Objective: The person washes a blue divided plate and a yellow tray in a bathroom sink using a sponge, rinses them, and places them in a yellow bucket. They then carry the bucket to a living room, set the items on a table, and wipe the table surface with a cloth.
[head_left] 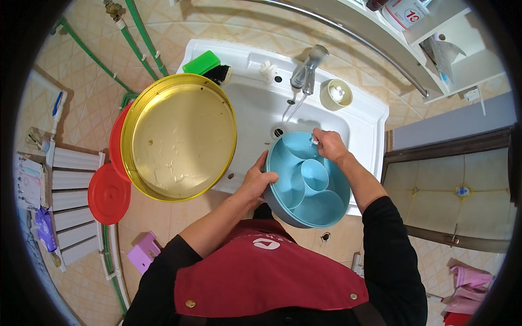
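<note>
A round light-blue divided dish point(314, 205), with a round cup in its middle and curved compartments around it, is tilted over the front of the white sink point(253, 117). My left hand point(258, 178) grips its left rim, thumb on the inside. My right hand point(330, 145) is closed at the dish's far-right inner wall, pinching something small and white that mostly hides under the fingers; I cannot make out what it is. Water runs from the chrome faucet point(309, 70) into the basin, just beyond the dish.
A large gold round tin point(179, 138) stands at the sink's left, with a red lid point(109, 194) beside it. Behind the tin lie a green block point(201, 63) and a black brush point(219, 74). A beige cup point(336, 95) sits right of the faucet. White shelves point(462, 49) overhang the far right.
</note>
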The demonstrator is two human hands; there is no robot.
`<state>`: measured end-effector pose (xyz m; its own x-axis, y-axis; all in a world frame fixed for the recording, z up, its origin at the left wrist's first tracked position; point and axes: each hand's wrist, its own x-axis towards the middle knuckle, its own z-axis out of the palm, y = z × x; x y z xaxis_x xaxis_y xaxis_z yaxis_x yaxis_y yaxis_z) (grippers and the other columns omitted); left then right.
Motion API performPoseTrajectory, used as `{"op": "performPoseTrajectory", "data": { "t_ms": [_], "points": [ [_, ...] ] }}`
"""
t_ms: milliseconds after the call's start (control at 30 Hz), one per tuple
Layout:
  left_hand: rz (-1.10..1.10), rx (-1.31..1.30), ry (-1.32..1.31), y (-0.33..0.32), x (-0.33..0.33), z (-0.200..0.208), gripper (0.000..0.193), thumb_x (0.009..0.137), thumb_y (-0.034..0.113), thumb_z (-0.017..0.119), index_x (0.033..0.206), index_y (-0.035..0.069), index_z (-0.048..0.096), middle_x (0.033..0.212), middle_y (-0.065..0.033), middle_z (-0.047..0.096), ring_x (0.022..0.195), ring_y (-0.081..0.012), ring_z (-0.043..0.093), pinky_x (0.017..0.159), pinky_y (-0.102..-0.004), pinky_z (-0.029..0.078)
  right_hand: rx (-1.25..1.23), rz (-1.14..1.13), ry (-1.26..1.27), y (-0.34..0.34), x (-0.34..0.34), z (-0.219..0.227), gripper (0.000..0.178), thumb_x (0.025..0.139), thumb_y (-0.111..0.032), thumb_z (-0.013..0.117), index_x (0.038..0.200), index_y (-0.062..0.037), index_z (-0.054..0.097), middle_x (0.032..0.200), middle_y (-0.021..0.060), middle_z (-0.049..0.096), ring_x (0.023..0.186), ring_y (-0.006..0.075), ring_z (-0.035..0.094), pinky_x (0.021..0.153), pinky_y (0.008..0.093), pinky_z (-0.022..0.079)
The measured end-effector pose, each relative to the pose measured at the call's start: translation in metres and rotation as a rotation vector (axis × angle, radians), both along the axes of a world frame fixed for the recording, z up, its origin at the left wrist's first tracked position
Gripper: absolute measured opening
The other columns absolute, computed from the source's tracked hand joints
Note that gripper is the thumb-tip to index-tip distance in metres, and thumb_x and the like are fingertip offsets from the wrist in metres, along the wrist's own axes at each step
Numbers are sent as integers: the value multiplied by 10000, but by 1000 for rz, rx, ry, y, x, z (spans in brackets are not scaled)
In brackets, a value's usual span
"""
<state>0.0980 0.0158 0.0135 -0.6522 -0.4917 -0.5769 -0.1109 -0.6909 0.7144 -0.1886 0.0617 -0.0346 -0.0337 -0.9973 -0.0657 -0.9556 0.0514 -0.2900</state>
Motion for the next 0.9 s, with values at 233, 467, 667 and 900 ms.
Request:
{"op": "performPoseTrajectory", "data": {
  "t_ms": [233, 467, 667, 900],
  "points": [
    [38, -170, 6, -3, -2, -23, 827, 609, 113, 536, 1400, 174, 300, 1171, -124, 507, 954, -236, 544, 701, -373, 509, -387, -558, -930, 7, -25, -14, 226, 731, -60, 697, 877, -60, 525, 725, 66, 591, 637, 195, 545, 643, 257, 456],
    [8, -190, 12, 0, -7, -25, 832, 618, 99, 540, 1407, 161, 281, 1140, -112, 523, 924, -213, 552, 709, -337, 504, 96, -39, -82, -3, 4, -3, 159, 586, 9, 669, 688, -61, 569, 825, 113, 577, 799, 290, 582, 698, 369, 484],
    [44, -90, 38, 10, -8, 5, 865, 591, 126, 585, 1397, 69, 276, 1187, -154, 501, 1032, -244, 513, 871, -303, 424, 51, 20, 118, -6, 7, 7, 206, 586, 19, 615, 760, -60, 538, 780, 135, 582, 730, 330, 592, 623, 392, 485],
    [-33, -67, -67, -9, -5, -4, 870, 586, 134, 581, 1405, 121, 286, 1177, -119, 510, 979, -233, 532, 784, -313, 464, -399, -360, -323, 3, -13, -20, 104, 788, -36, 577, 816, -47, 477, 776, 133, 626, 616, 256, 609, 559, 341, 486]
  ]
}}
